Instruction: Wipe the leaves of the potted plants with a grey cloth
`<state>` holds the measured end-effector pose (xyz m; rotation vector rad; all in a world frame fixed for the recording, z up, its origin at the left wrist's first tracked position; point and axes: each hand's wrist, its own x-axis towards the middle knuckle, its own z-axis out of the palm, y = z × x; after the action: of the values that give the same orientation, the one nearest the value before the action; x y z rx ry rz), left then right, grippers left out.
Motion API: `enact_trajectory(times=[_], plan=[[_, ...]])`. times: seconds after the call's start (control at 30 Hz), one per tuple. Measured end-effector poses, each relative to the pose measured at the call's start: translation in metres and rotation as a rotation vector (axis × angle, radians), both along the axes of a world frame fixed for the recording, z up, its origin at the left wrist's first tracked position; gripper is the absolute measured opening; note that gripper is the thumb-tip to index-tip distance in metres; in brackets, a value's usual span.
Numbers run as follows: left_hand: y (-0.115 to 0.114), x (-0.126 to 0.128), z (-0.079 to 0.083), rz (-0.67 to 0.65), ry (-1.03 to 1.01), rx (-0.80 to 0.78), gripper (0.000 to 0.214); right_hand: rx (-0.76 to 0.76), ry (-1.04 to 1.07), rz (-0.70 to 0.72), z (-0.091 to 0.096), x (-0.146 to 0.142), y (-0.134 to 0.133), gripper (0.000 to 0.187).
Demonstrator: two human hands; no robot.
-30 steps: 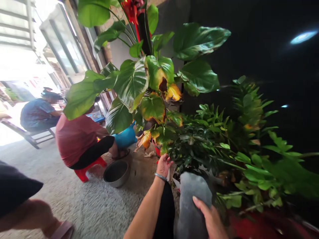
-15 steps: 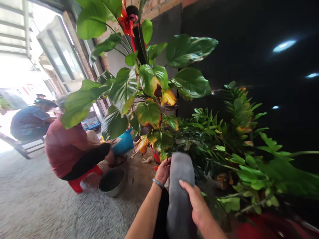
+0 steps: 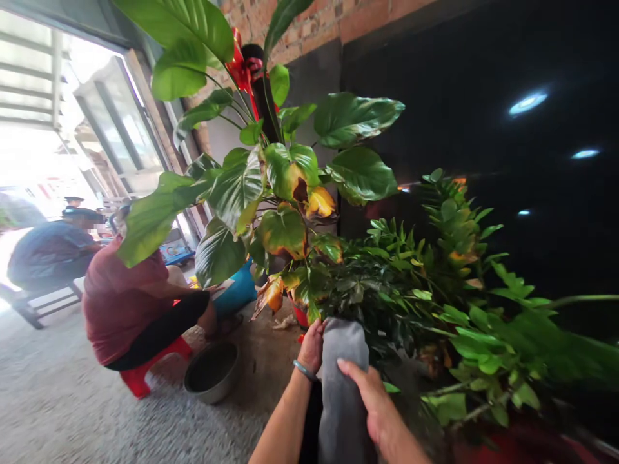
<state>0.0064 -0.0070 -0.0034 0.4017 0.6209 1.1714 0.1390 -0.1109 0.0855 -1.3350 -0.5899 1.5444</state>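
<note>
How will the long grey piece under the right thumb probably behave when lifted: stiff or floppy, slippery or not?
The grey piece is probably flexible, as its edges look wavy. It may keep some shape: its far end shows no clear droop, though the left hand beside it may help. Its dull surface suggests little slipperiness.

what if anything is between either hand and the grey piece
Nothing visible: the right hand holds the grey piece, thumb on its face, and the left hand is at its upper left edge. The yellowing plant stands beyond, not between.
</note>
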Motion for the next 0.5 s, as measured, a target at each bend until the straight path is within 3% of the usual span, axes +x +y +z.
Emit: enact_trajectory(times=[0.07,0.13,0.27,0.37,0.5], plan=[[0.001,-0.001,-0.004,0.019,-0.018,-0.041,0.026,0.002,0.030,0.041,-0.001,0.002,-0.014,0.035],[0.001,0.001,-0.007,0.060,-0.016,-0.049,0.026,0.080,0.057,0.066,0.009,0.002,-0.016,0.042],[-0.002,0.007,-0.007,0.070,-0.030,-0.004,0.026,0.210,0.003,-0.013,0.030,0.000,0.012,0.040],[0.000,0.005,-0.005,0.045,-0.032,-0.015,0.024,0.138,-0.008,0.011,0.019,0.002,0.022,0.033],[0.006,-0.005,-0.008,0.002,-0.021,-0.042,0.027,0.029,-0.018,0.013,-0.004,0.001,-0.006,0.027]])
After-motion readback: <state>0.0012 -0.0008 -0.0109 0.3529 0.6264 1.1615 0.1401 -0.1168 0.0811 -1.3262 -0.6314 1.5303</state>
